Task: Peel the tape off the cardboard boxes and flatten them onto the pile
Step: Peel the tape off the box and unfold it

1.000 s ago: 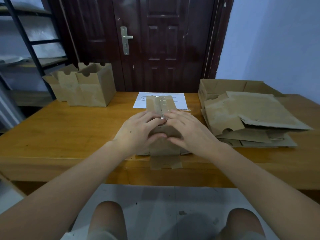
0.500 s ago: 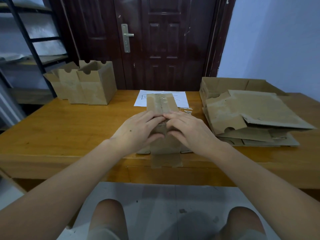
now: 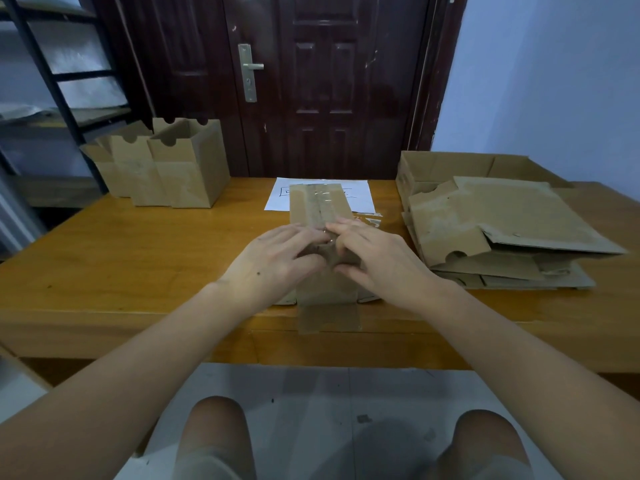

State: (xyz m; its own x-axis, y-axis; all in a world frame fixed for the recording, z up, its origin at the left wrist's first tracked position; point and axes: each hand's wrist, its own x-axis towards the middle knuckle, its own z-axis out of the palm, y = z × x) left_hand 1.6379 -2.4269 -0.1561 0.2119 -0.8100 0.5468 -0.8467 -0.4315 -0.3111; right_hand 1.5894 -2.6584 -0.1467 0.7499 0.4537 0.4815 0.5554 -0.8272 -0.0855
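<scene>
A brown cardboard box (image 3: pixel 320 209) lies on the wooden table (image 3: pixel 114 251) in front of me, a strip of clear tape (image 3: pixel 320 200) running along its top seam. My left hand (image 3: pixel 273 261) and my right hand (image 3: pixel 377 261) rest on the near part of the box, fingertips meeting at the tape in the middle. The fingers of both hands are curled and seem to pick at the tape's end; the exact pinch is hidden. A cardboard flap (image 3: pixel 329 317) hangs over the table's front edge.
Open upright cardboard boxes (image 3: pixel 166 168) stand at the back left. A pile of flattened boxes (image 3: pixel 502 233) lies at the right, with an open box (image 3: pixel 446 168) behind it. A white paper sheet (image 3: pixel 360 195) lies under the box's far end. A dark door stands behind the table.
Both hands have stayed on the box at the tape seam, fingertips shifting slightly. The box has not visibly moved.
</scene>
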